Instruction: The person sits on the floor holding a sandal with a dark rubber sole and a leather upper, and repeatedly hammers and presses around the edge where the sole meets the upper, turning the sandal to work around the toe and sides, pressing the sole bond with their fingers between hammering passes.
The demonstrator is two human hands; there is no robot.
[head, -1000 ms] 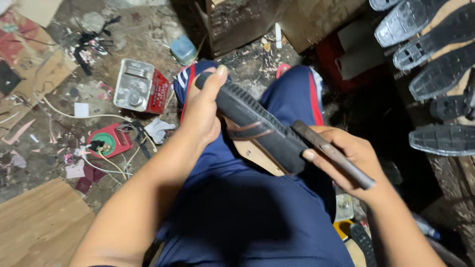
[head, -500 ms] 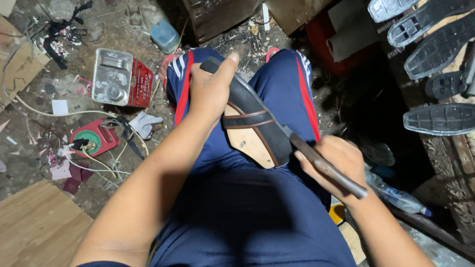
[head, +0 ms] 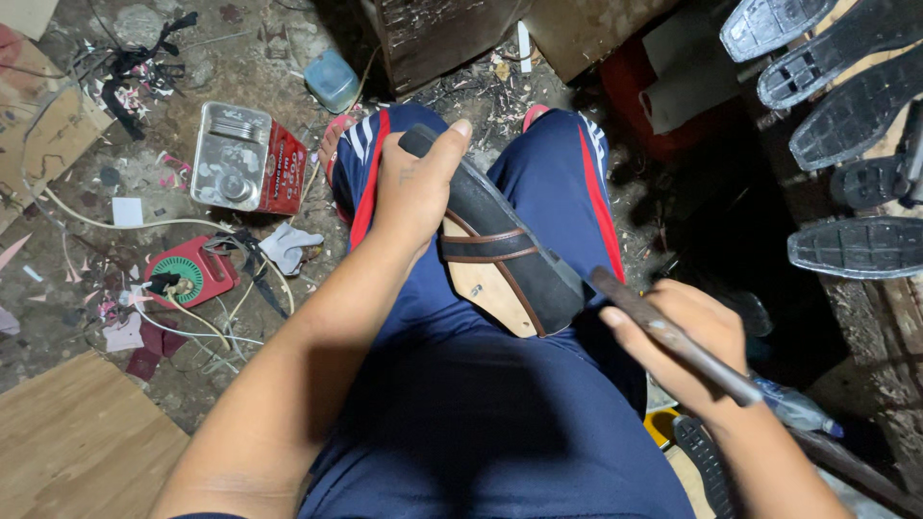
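Observation:
My left hand (head: 415, 183) grips the toe end of a sandal (head: 505, 259) with a black sole, tan insole and brown straps, resting tilted on its side on my lap in navy trousers with red stripes (head: 481, 404). My right hand (head: 687, 341) holds a long dark metal file-like tool (head: 673, 336). The tool's far tip lies close to the sandal's heel edge; whether it touches is unclear.
On the littered floor at left lie a metal-and-red box device (head: 245, 159), a red round-faced gadget (head: 187, 274) with wires, a blue tub (head: 332, 82) and a wooden board (head: 77, 442). Black shoe soles (head: 846, 96) line a rack at the upper right. A dark wooden block (head: 433, 34) stands ahead.
The sandal has been turned on my lap, from showing its ribbed black sole to showing the tan insole and straps. My right hand with the tool has stayed beside its heel.

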